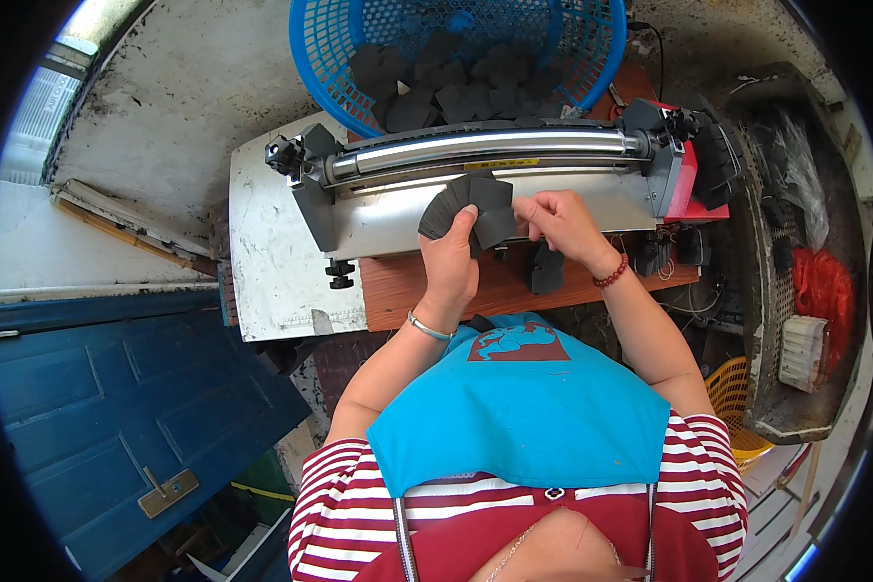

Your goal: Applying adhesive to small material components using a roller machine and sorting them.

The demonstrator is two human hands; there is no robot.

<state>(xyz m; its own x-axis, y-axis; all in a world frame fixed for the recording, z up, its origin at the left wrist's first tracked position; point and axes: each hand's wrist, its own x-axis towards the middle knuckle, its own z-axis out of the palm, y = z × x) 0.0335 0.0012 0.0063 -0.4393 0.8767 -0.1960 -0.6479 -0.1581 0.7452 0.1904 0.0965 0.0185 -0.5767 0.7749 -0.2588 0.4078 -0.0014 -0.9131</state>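
My left hand [449, 264] is closed around a fanned-out stack of thin dark grey pieces [443, 209], its thumb pressed on top of them. The fan is held over the metal bed of a roller machine [378, 215]. Just right of the fan, my right hand [560, 225] has its fingers curled into a pinch, the tips at the edge of the rightmost piece [496, 209]. Whether they grip that edge or only come near it, I cannot tell. The machine's shiny steel roller [485, 152] runs crosswise beyond both hands.
Behind the machine stands a blue plastic basket [304, 60] heaped with similar dark pieces [475, 92]. A white board [272, 233] lies at left, beside a reddish-brown tabletop [407, 291]. Rightward are a grimy trough [781, 388], a red plastic bag [822, 301] and a yellow basket [727, 393].
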